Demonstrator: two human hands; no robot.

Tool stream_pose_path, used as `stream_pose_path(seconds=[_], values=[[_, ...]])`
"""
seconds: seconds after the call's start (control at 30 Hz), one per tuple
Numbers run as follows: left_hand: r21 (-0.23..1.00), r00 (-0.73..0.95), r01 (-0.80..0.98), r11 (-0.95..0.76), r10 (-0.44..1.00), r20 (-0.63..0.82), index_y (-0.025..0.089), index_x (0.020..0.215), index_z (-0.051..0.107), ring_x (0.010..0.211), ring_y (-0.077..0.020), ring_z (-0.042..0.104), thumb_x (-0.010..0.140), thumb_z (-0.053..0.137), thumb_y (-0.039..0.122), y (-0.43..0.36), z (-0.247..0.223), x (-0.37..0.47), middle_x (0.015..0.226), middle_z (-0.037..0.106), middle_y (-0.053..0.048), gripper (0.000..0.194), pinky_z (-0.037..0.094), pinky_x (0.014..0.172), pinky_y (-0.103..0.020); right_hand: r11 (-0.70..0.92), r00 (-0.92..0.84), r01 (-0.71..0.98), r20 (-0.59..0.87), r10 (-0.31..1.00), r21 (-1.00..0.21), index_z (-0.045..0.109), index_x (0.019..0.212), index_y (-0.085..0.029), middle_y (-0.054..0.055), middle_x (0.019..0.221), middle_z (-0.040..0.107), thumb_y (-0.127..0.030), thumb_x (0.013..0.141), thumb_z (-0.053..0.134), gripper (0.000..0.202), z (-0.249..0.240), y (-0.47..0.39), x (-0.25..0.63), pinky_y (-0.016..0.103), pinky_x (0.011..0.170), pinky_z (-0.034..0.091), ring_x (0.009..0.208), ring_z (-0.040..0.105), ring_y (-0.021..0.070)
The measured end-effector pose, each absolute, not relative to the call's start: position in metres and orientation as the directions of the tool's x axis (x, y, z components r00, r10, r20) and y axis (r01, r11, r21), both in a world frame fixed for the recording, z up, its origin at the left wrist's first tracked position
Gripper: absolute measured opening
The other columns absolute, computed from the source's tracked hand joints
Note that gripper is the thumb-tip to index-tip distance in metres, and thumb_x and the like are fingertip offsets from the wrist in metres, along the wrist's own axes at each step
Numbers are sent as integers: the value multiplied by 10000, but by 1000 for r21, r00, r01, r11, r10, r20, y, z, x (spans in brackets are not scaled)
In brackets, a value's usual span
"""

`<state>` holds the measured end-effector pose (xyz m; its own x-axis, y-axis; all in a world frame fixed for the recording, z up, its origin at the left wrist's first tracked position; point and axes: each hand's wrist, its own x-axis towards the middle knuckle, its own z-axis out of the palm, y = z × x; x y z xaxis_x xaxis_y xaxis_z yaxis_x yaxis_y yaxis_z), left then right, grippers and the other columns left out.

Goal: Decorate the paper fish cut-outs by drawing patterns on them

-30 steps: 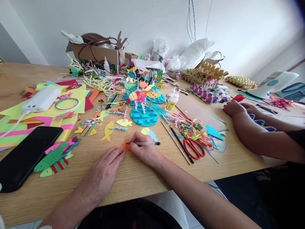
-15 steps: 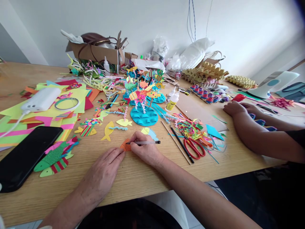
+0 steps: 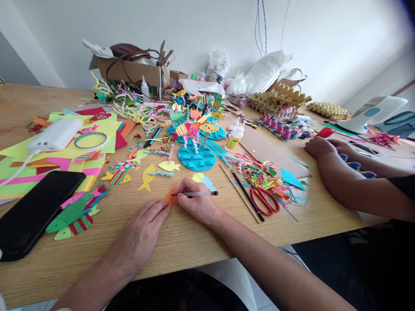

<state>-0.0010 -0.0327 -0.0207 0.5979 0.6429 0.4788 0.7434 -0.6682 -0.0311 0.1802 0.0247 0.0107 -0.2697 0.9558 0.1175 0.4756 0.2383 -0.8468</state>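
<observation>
My right hand (image 3: 199, 205) is closed round a pen (image 3: 202, 193) with a clear barrel and dark end. Its tip meets an orange paper cutout (image 3: 170, 196) that bears small dark marks and is partly hidden by my fingers. My left hand (image 3: 139, 229) lies flat, fingers stretched out, its fingertips on the cutout's near edge. Just beyond are a yellow paper fish (image 3: 148, 177) with a blue twisted strip and a pale blue and yellow fish (image 3: 203, 179). A blue round base (image 3: 196, 157) carries colourful fish on curly stems.
Red-handled scissors (image 3: 265, 202), a black pencil (image 3: 248, 196) and a thin stick lie to the right, near paper scraps (image 3: 259, 172). Glue bottles (image 3: 234, 137) stand behind. A black phone (image 3: 39, 211) and coloured paper (image 3: 106, 151) are left. At right rests another person's arm (image 3: 343, 177).
Almost nothing differs. Both hands, the pen and the orange cutout keep their places.
</observation>
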Motion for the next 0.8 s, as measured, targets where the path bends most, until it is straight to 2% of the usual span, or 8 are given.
stream_pose_path(seconds=[0.27, 0.8], values=[[4, 583, 749, -663, 661, 473, 139, 1163, 595, 1072, -202, 589, 902, 272, 95, -32, -27, -2, 1163, 630, -89, 418, 498, 925, -329, 239, -250, 492, 127, 960, -837, 476, 623, -190, -54, 565, 497, -100, 669, 504, 105, 10, 25, 180, 199, 512, 340, 511, 441, 86], [0, 596, 741, -671, 659, 459, 105, 1181, 568, 1089, -205, 572, 919, 262, 99, -32, -29, -3, 1181, 615, -109, 404, 497, 931, -344, 219, -257, 479, 102, 961, -850, 482, 624, -188, -57, 556, 502, -92, 662, 511, 108, 12, 23, 181, 194, 507, 339, 504, 446, 84]])
